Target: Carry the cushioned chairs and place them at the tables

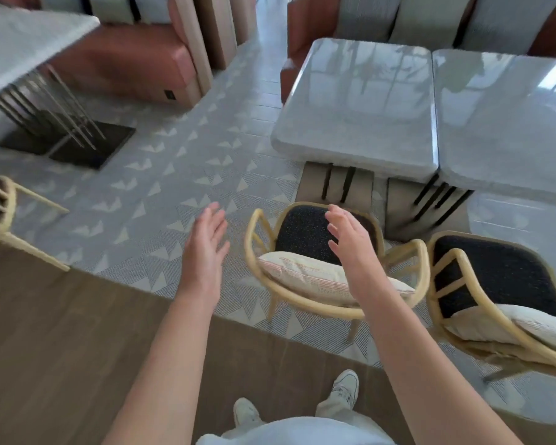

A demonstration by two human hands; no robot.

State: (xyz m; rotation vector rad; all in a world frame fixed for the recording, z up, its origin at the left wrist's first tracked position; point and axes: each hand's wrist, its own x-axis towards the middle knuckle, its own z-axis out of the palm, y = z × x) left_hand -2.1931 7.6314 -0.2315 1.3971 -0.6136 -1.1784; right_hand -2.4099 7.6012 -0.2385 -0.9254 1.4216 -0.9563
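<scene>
Left hand: the left hand (206, 242) is held out over the patterned carpet (148, 194), fingers straight and relaxed, grasping nothing, just left of the near chair's armrest.
Right hand: the right hand (350, 236) hangs above the near chair's seat, fingers spread and loose, holding nothing; whether it touches the chair cannot be told.
Near chair: the near chair (305, 232), with a pale wooden frame, dark seat and light cushion (302, 274), stands on the carpet at the near edge of the left grey table (357, 104).
Second chair: the second chair (495, 277), same make with its own cushion, stands just beside the first, at the near edge of the right grey table (507, 123).
Tables: the two grey tables stand edge to edge, with booth seating (398, 20) behind their far edges.
Third chair: part of a third chair (0, 213) shows at the carpet's left edge.
Far-left table: a far-left table (23, 40) on a metal-rod base stands at the far-left corner of the carpet.
Floor: the person's shoes (344, 390) are on the wooden floor (61, 348), near the carpet's near edge.
</scene>
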